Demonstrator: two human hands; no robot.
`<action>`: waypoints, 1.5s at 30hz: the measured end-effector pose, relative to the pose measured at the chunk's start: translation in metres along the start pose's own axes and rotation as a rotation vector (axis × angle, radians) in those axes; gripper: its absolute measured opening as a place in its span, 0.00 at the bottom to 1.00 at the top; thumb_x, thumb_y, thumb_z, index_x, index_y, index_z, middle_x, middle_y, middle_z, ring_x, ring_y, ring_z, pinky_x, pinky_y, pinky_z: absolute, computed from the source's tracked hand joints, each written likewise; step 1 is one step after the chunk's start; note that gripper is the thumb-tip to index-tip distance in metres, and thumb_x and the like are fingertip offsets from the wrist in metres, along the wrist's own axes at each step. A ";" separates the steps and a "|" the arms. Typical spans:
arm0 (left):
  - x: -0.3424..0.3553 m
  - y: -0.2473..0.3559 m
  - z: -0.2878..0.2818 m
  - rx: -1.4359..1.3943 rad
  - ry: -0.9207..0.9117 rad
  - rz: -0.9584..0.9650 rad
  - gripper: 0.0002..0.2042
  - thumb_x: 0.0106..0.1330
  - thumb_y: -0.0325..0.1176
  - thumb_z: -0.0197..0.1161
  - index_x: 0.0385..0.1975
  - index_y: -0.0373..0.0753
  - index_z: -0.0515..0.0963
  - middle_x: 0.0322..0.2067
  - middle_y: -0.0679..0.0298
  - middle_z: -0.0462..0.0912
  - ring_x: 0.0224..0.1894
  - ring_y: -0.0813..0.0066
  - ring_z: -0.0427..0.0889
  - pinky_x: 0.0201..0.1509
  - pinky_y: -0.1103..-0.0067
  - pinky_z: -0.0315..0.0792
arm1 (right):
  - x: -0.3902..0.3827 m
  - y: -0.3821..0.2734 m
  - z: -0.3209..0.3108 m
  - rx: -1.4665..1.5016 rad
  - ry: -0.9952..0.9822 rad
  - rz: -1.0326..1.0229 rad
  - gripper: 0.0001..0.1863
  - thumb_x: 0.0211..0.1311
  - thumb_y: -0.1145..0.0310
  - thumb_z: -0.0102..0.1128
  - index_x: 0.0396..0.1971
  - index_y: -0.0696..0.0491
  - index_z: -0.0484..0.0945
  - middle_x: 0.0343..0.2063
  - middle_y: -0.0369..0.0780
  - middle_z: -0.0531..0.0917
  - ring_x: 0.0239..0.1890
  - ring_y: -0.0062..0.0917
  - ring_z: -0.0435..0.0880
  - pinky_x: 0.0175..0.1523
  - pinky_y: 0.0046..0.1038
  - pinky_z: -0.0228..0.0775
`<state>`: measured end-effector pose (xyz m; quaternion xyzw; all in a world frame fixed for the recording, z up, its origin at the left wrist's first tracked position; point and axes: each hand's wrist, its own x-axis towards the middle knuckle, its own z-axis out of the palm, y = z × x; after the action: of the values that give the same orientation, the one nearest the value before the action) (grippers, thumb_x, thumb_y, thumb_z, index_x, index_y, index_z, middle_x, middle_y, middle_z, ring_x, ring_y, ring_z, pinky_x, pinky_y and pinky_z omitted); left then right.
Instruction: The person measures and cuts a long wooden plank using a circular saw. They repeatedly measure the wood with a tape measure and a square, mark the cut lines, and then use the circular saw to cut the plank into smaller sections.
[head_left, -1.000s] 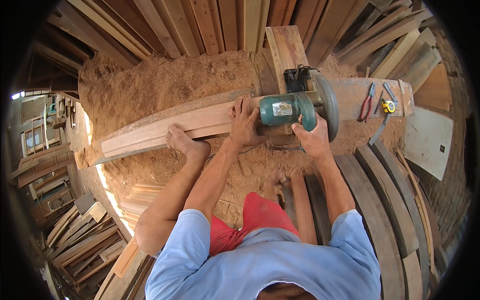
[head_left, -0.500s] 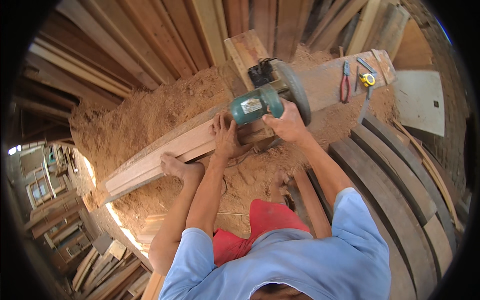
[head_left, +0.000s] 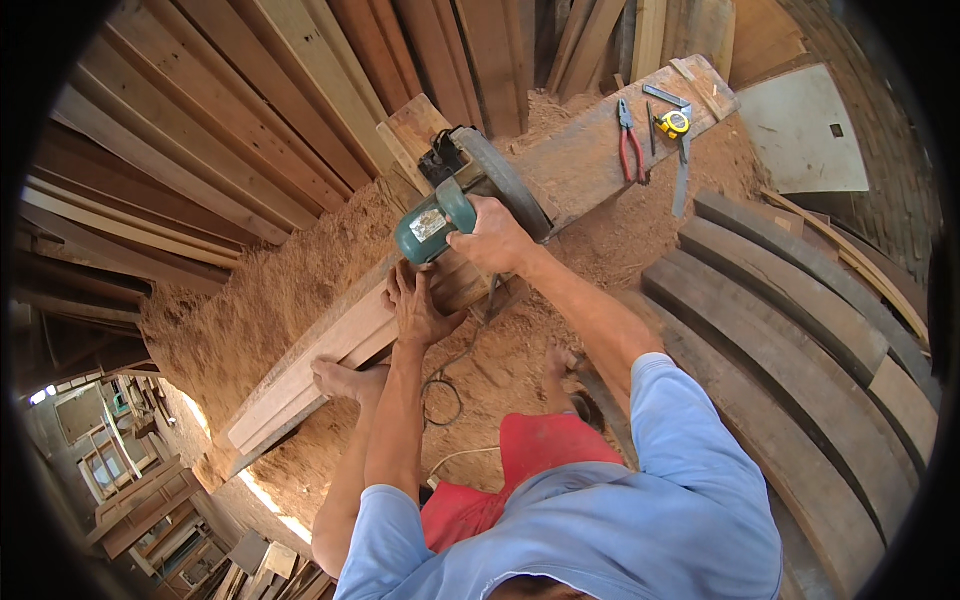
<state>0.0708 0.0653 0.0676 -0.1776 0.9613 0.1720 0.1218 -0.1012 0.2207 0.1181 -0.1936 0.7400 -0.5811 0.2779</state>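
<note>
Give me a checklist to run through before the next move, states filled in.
1. Right-hand grip closed on the handle of the green, rounded power saw: ok.
2. Left-hand grip and bare left foot touching the long, pale wooden plank: ok.
3. Red-handled metal pliers and rounded yellow tape measure lying apart from the saw: ok.
4. Gloves on: not ok, both hands bare.
5. Thin dark cable tidied: not ok, looped loosely.
6. Blade condition beneath the round grey guard: cannot tell, hidden.

woodworking shop; sawdust [head_left: 300, 290], leaning planks [head_left: 270, 115]
</note>
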 end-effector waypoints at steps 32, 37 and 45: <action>0.004 -0.012 0.011 0.198 -0.119 0.021 0.61 0.33 0.47 0.81 0.74 0.51 0.51 0.72 0.37 0.46 0.74 0.31 0.43 0.71 0.39 0.43 | -0.237 0.034 -0.115 -0.216 0.320 0.486 0.18 0.52 0.70 0.65 0.44 0.62 0.82 0.37 0.52 0.87 0.44 0.43 0.87 0.54 0.37 0.75; 0.005 -0.020 0.032 0.337 -0.010 0.090 0.65 0.34 0.47 0.81 0.78 0.51 0.47 0.73 0.33 0.44 0.75 0.26 0.41 0.73 0.38 0.39 | -0.228 0.147 -0.112 -0.452 0.206 0.586 0.19 0.51 0.69 0.65 0.42 0.63 0.81 0.41 0.60 0.85 0.49 0.57 0.83 0.54 0.47 0.74; 0.006 -0.008 0.012 0.307 -0.112 0.038 0.66 0.34 0.44 0.80 0.79 0.51 0.46 0.75 0.33 0.41 0.77 0.31 0.37 0.77 0.44 0.33 | -0.188 0.224 -0.097 -0.686 -0.070 0.690 0.20 0.55 0.70 0.62 0.46 0.64 0.80 0.44 0.61 0.85 0.50 0.55 0.84 0.54 0.48 0.78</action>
<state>0.0702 0.0606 0.0527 -0.1287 0.9711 0.0352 0.1978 -0.0094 0.4644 -0.0475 -0.0367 0.9000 -0.1708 0.3994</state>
